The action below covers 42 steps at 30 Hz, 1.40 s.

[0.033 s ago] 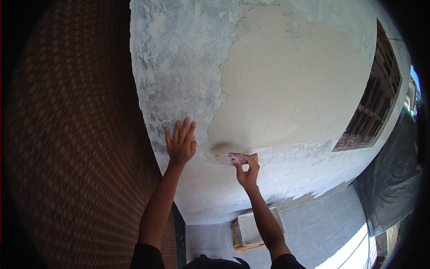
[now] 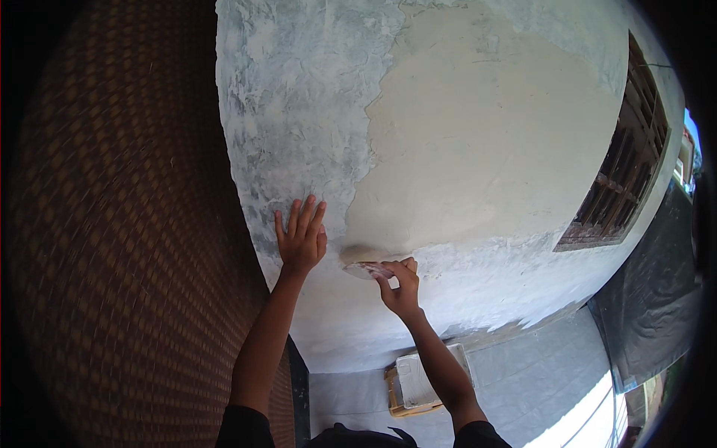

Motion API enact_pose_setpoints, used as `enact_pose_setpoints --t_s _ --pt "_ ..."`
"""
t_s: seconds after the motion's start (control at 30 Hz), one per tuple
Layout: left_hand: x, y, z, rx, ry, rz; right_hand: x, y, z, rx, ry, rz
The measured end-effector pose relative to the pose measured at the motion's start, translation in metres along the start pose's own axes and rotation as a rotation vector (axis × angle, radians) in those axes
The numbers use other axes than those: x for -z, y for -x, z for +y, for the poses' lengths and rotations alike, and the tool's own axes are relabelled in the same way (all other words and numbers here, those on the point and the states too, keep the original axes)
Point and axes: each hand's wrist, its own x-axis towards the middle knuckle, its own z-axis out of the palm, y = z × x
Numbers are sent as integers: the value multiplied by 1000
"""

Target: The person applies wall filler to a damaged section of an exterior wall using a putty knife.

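Note:
My left hand (image 2: 301,243) lies flat on the plastered wall (image 2: 485,134), its fingers spread over the rough grey-white part and pointing up. My right hand (image 2: 402,290) is closed on the handle of a putty knife (image 2: 364,269), pinched between thumb and fingers. White smears cover the reddish handle. The blade's broad edge points left and rests against the wall, below a smooth beige patch (image 2: 448,172), and a soft shadow shows just above it. How much filler is on the blade I cannot make out.
A woven brown panel (image 2: 134,224) stands close along my left. Below the wall, a white tray (image 2: 417,381) sits on a yellowish box on the grey ground sheet (image 2: 515,373). To the right are a barred wooden window (image 2: 620,172) and a dark tarp (image 2: 650,291).
My right hand has shifted a little to the left along the wall with the putty knife. My left hand stays in place.

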Motion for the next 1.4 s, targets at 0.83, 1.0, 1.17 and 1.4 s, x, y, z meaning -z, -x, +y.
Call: enact_pose_setpoints --t_s 0.83,1.0,1.17,1.4 --pt "-1 -2 1 -51 -13 11 26 -11 51 -391 66 370" --pt "0 -2 1 -40 -23 6 87 -26 63 -625 -209 1035" --pt "-2 -1 3 -38 -3 14 23 13 32 -303 -75 362" --pt "-2 0 1 -29 -10 11 -15 20 32 -167 129 186"
